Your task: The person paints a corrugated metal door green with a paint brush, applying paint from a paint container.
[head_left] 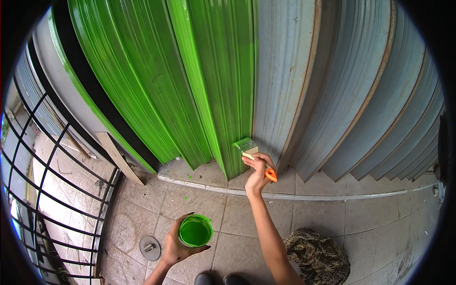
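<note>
My right hand point(258, 172) is closed round a wide paintbrush point(249, 149) whose orange handle end sticks out past my palm. The green bristles touch the lower part of a corrugated metal panel point(209, 95), coated in wet-looking green on its left portion. To the right of the brush the metal is bare grey point(282, 80) with rusty edges. Below, my left hand point(176, 241) grips an open paint can point(195, 230) from its left side, with green paint inside and smears on the rim.
A black metal grille point(57, 175) curves along the left, near a leaning wooden board point(118, 157). On the tiled floor point(237, 211) lie a round metal disc point(150, 248) and a camouflage-patterned bundle point(319, 256). A low ledge point(313, 188) runs under the panels. Dark shoes point(218, 279) show at the bottom.
</note>
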Demonstrator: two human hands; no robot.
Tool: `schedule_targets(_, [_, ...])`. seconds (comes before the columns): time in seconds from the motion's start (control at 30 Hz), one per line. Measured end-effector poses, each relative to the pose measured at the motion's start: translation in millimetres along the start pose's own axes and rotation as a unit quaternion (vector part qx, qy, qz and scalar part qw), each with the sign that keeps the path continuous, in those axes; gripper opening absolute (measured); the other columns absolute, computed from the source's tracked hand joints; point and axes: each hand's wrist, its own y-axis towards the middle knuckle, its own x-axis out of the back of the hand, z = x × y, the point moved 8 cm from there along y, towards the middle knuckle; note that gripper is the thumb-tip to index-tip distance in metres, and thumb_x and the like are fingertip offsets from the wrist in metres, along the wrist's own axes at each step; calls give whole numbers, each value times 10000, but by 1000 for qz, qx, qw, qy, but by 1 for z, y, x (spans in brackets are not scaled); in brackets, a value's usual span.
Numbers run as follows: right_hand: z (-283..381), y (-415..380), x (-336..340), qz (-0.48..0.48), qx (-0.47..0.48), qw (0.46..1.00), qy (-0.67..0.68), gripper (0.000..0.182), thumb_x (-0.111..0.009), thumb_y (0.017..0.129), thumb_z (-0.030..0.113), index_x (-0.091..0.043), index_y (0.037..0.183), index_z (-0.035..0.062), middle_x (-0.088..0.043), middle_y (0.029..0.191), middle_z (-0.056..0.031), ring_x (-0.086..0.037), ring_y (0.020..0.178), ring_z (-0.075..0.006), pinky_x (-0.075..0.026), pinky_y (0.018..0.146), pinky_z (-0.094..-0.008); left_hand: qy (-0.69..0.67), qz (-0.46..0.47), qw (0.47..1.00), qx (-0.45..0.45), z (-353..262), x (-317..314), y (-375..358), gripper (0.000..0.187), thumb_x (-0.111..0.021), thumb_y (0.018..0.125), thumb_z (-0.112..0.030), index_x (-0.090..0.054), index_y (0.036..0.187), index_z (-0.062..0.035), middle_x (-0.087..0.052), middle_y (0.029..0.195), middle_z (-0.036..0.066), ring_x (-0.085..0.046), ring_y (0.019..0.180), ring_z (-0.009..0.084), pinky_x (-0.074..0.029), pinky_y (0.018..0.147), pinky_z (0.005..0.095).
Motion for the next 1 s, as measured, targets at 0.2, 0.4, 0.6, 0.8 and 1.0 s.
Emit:
schedule_targets(0.2, [17,16,5,39,156,987,28,155,-497,826,42,-586,809,-84,-650,785,-170,-693,728,-274,-581,693,-343,2,4,1000,3,3,-2,-1,947,-932,539,-284,-435,1306,-34,-634,1149,140,-631,1063,247,-504,924,375])
schedule_targets(0.4, [-95,-28,88,21,62,997,-45,117,-502,811,2,-592,779,-66,-648,771,-131,-683,746,-239,-571,682,-319,-12,3,1000,11,1,-3,-1,947,-933,537,-287,-437,1302,-31,-637,1148,142,-632,1066,249,-505,922,374])
schedule_targets(0.6, [-147,-58,138,-32,-29,997,-57,94,-538,835,-5,-595,775,-50,-649,787,-128,-686,707,-229,-575,646,-305,13,5,1000,-4,2,-2,-1,944,-932,538,-286,-437,1300,-30,-640,1142,141,-639,1053,251,-511,913,375])
schedule_targets(0.8, [-127,-31,106,-22,-26,999,-30,106,-533,836,28,-591,806,-55,-657,797,-157,-691,709,-263,-577,678,-328,-4,2,1000,10,8,-2,-2,948,-934,535,-291,-439,1301,-32,-638,1148,138,-636,1058,250,-509,918,374])
schedule_targets(1.0, [-82,-44,112,-35,30,997,-66,170,-470,808,59,-564,804,-83,-625,772,-171,-685,666,-325,-592,663,-389,2,-1,1000,9,8,1,1,945,-933,539,-292,-442,1305,-35,-638,1147,136,-638,1057,250,-512,912,374])
